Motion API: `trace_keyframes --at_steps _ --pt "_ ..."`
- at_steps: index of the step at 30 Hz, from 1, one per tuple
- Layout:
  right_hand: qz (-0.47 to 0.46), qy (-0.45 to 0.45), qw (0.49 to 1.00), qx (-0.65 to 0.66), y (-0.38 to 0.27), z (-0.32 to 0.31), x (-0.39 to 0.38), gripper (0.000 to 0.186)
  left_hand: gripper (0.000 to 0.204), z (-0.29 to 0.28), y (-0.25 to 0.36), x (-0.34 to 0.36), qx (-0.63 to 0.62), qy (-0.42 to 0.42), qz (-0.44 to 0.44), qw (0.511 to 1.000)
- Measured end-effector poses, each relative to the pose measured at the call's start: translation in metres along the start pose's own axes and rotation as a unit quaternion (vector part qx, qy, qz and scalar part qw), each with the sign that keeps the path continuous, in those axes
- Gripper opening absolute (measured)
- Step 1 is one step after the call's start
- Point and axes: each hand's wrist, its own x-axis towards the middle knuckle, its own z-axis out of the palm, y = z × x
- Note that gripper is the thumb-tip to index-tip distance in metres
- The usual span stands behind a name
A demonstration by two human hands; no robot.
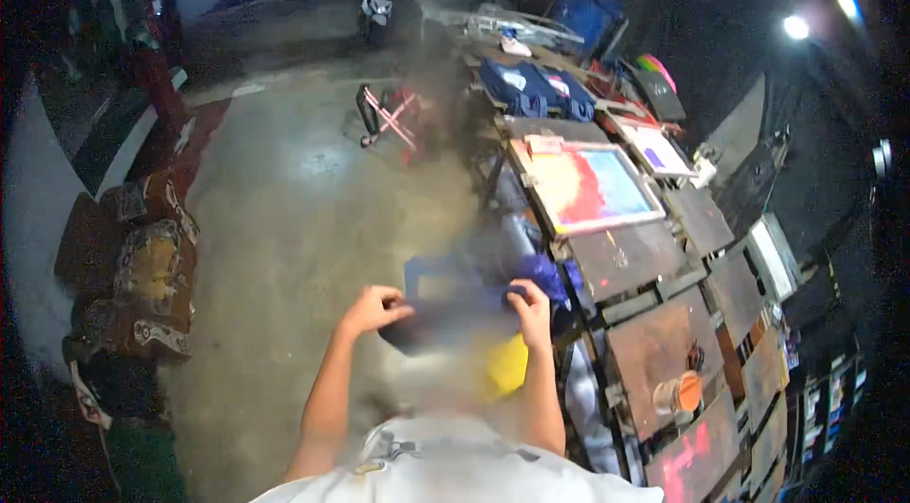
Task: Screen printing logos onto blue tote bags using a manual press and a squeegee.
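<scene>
My left hand (pixel 373 310) is closed, pinching one side of a dark blue cloth (pixel 409 327) in front of my body. The cloth's other side is gripped by my right hand (pixel 531 313), fingers curled in. Much of the cloth is smeared, so its exact kind cannot be made out. Just beyond my right hand is a bunched purple cloth (pixel 548 275), and a yellow item (pixel 508 365) shows beside my right forearm.
At right stands a long rack of dark boards (pixel 654 351), bearing a paint-smeared screen-printing frame (pixel 592 185), an orange-lidded container (pixel 677 394) and folded navy garments (pixel 531 91). A patterned sofa (pixel 147 266) is at left. A folding stand (pixel 387 116) and motorbike (pixel 376 10) stand farther off.
</scene>
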Motion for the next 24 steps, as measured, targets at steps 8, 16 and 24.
trace_keyframes --at_steps 8,16,24 --pt "0.019 -0.004 1.0 0.019 0.059 -0.015 0.106 0.02 0.027 -0.008 -0.013 0.12 0.009 0.043 0.106 0.993" --pt "0.012 0.04 0.993 0.114 0.06 0.036 0.272 0.018 0.022 -0.089 0.023 0.244 -0.065 0.082 0.066 0.992" --pt "0.047 -0.005 0.986 0.158 0.107 0.082 0.391 0.02 0.018 -0.133 -0.005 0.307 -0.072 0.127 0.017 0.989"
